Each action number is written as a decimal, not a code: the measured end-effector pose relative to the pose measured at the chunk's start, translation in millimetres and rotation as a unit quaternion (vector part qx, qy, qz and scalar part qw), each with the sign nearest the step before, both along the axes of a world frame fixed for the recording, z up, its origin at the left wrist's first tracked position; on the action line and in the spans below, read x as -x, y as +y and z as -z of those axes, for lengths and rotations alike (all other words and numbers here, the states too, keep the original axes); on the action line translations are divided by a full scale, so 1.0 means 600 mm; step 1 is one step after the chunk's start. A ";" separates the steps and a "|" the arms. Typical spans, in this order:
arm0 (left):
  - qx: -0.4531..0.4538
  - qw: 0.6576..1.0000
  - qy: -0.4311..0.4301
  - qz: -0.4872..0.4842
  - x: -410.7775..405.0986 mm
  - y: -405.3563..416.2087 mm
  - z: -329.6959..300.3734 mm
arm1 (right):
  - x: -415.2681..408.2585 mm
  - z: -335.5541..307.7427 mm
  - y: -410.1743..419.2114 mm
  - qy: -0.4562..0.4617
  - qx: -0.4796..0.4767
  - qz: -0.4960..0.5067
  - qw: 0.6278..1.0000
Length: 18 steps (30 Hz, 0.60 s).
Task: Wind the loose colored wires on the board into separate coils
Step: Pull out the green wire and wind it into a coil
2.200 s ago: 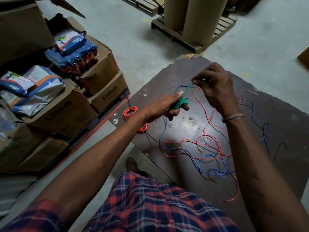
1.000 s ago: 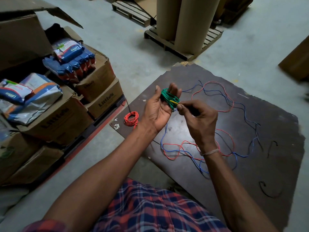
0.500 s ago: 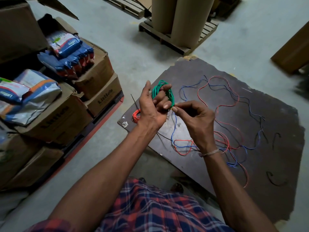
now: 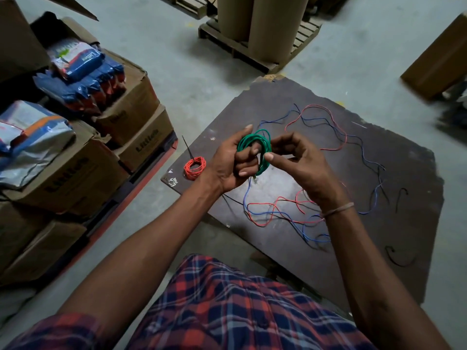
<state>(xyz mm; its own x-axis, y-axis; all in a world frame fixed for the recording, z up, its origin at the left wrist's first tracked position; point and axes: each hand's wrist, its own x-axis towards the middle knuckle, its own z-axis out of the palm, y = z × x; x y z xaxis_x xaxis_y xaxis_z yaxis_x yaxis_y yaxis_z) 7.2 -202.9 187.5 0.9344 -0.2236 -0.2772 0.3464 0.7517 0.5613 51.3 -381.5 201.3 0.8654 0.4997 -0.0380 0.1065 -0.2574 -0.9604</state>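
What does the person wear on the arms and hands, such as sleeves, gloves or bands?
Both forearms are bare and there are no gloves. The left hand wears nothing. Just below the right hand, a thin pale band circles the wrist. A plaid sleeve in red, dark blue and white covers the left upper arm; the same plaid cloth shows lower in the frame.

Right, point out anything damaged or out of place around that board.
The board is damaged: its far corner is torn and frayed, and its edges are ragged. A finished orange coil sits at the board's left edge, partly overhanging it. Red and blue wires lie tangled together, still unwound.
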 end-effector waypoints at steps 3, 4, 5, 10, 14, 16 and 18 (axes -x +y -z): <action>-0.021 0.999 0.003 0.048 -0.020 -0.034 -0.009 | -0.023 -0.001 -0.046 0.026 -0.028 -0.034 0.999; -0.025 0.998 0.005 0.060 -0.028 -0.047 -0.011 | -0.031 0.000 -0.060 0.032 -0.039 -0.039 0.998; -0.027 0.997 0.007 0.070 -0.036 -0.060 -0.012 | -0.038 0.001 -0.074 0.036 -0.051 -0.041 0.997; -0.035 0.992 0.021 0.122 -0.079 -0.123 -0.007 | -0.067 0.012 -0.141 0.052 -0.083 -0.029 0.995; -0.083 0.985 0.057 0.141 -0.115 -0.181 0.001 | -0.085 0.032 -0.203 0.053 -0.084 0.004 0.995; -0.108 0.980 0.068 0.151 -0.136 -0.210 0.007 | -0.089 0.044 -0.233 0.051 -0.081 0.036 0.995; -0.146 0.975 0.081 0.146 -0.157 -0.241 0.014 | -0.090 0.059 -0.261 0.049 -0.087 0.070 0.993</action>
